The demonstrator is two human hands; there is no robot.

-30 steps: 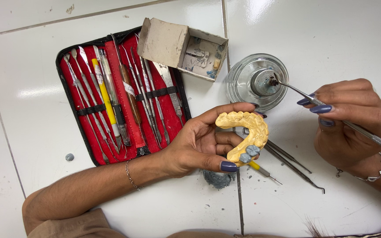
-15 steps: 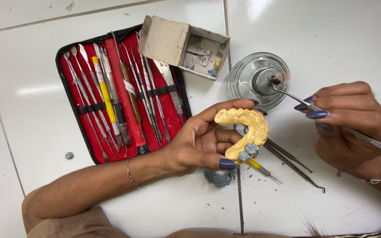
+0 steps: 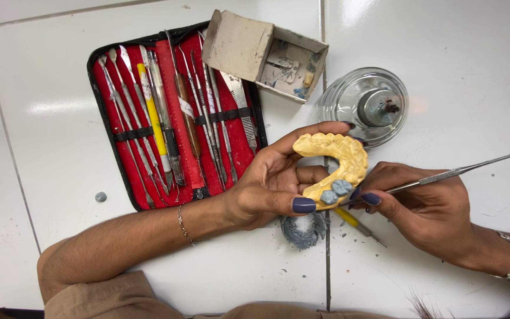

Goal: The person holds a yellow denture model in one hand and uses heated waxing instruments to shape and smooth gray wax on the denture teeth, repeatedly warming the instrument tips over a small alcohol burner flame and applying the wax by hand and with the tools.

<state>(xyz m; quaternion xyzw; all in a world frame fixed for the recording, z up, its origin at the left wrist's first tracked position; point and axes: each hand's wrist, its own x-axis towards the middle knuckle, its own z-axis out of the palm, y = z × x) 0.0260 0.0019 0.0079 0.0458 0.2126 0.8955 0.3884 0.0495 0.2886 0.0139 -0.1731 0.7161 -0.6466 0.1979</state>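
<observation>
Here left hand [image 3: 267, 186] holds yellow dental cast [image 3: 340, 159]; right hand [image 3: 426, 210] applies metal instrument [image 3: 455, 172].

head cam | looks straight down | close over white tabletop [image 3: 60, 106]

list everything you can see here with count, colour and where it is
dental arch model: 1, yellow, held in the left hand at centre
wax teeth: 2, grey-blue, on the model's near end
metal carving tool: 1, silver, in the right hand, tip at the wax teeth
instrument case: 1, black with red lining, open at upper left, filled with metal tools plus a yellow-handled one
cardboard box: 1, brown, open, above the case's right edge
glass burner: 1, clear, upper centre-right
grey wax lump: 1, on the table below the left hand
yellow-handled tool: 1, lying under the hands
white table: 1, tiled
left hand: 1, bracelet at wrist
right hand: 1, silver bracelet
</observation>
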